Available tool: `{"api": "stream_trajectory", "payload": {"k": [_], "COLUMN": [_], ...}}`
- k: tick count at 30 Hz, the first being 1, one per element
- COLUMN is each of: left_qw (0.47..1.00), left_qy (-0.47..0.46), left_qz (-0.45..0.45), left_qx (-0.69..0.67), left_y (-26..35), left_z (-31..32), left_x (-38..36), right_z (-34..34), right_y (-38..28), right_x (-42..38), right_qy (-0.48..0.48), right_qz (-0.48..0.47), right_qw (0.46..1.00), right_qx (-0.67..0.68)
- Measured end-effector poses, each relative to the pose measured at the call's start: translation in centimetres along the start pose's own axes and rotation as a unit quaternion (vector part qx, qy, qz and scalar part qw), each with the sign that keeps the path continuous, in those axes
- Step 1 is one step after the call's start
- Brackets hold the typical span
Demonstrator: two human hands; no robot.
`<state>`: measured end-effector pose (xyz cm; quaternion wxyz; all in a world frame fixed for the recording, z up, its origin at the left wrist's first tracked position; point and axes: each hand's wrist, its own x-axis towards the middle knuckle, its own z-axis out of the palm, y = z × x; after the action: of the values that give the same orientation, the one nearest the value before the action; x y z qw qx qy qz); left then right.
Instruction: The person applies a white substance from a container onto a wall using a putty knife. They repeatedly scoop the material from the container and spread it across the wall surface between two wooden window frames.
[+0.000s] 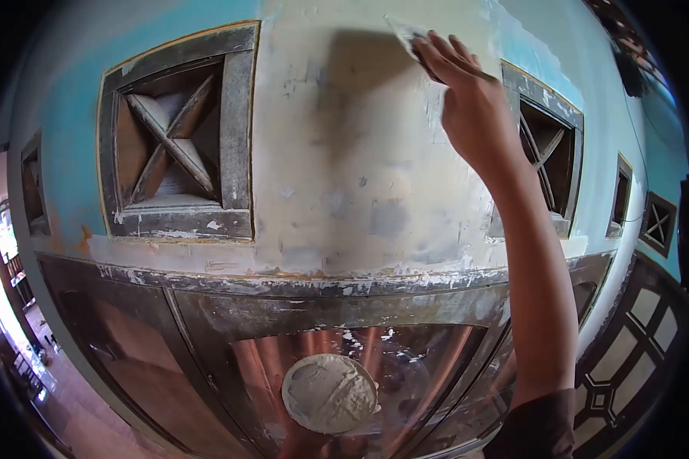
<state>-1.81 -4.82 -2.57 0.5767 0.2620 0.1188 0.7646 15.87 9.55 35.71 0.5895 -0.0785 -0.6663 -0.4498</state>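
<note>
My right hand point(463, 76) is raised at the upper right, its fingers pressed on a putty knife point(403, 37) whose thin blade lies against the plastered wall point(298, 153). Patches of grey and cream filler mark that wall. At the bottom centre is a round plate point(329, 393) heaped with pale, wet putty. Below the plate a bit of my left hand point(305, 442) shows, dark and blurred; its fingers are hidden beneath the plate.
A wooden vent frame with crossed bars point(172, 145) is on the left, a similar one point(542, 149) behind my right forearm. A putty-spattered wooden beam point(321, 287) runs above glazed panels with reddish curtains. Further right stands a dark panelled door point(628, 359).
</note>
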Motion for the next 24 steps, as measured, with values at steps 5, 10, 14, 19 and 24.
{"api": "stream_trajectory", "payload": {"k": [5, 10, 14, 19, 24], "left_qw": [0.946, 0.989, 0.993, 0.993, 0.997], "left_qy": [-0.108, -0.077, -0.078, -0.047, -0.046], "left_qz": [-0.072, -0.034, 0.083, -0.035, 0.015], "left_qx": [-0.298, -0.125, 0.043, -0.105, -0.068], "left_y": [-0.8, -1.1, -1.0, -0.5, -1.2], "left_z": [-0.8, -1.5, 0.2, 1.4, -0.6], "left_x": [0.4, 0.3, -0.8, -0.1, -0.2], "right_z": [1.9, -3.0, -3.2, 0.6, 0.1], "right_y": [-2.4, -9.0, -5.0, 3.0, -3.3], "right_x": [-4.9, -12.8, -6.6, -1.4, -11.9], "right_qy": [-0.131, -0.292, -0.125, -0.06, -0.214], "right_qz": [0.005, 0.043, 0.073, 0.042, -0.003], "right_qw": [0.989, 0.955, 0.989, 0.995, 0.97], "right_qx": [-0.061, 0.009, 0.005, -0.063, -0.112]}}
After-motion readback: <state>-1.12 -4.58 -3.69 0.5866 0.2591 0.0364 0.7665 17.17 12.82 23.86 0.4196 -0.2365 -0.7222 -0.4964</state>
